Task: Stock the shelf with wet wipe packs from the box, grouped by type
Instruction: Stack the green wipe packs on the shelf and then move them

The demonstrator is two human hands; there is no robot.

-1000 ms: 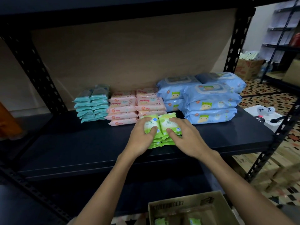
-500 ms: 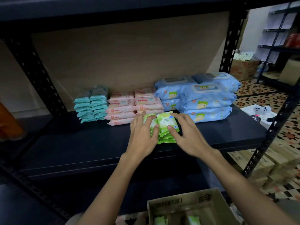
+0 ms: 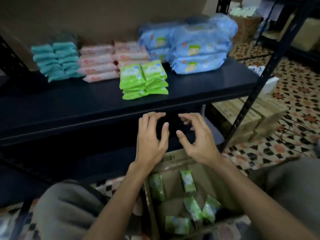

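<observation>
Two side-by-side stacks of green wet wipe packs (image 3: pixel 143 78) stand on the black shelf (image 3: pixel 69 103), in front of the pink packs (image 3: pixel 98 64). Teal packs (image 3: pixel 55 60) are stacked at the left and large blue packs (image 3: pixel 195 49) at the right. My left hand (image 3: pixel 150 135) and my right hand (image 3: pixel 197 135) hover below the shelf's front edge, above the cardboard box (image 3: pixel 174 158). Both hands are empty, with their fingers loosely curled. Several green packs (image 3: pixel 188 181) lie loose inside the box.
A black perforated shelf post (image 3: pixel 256 87) runs down at the right. Cardboard cartons (image 3: pixel 251 118) sit on the patterned tile floor beyond it. My grey-clad knees (image 3: pixel 69 210) flank the box. A lower shelf board lies dark under the stocked one.
Both hands have let go of the green stacks and drawn back off the shelf toward the box. The view has tilted downward, so more of the box shows.
</observation>
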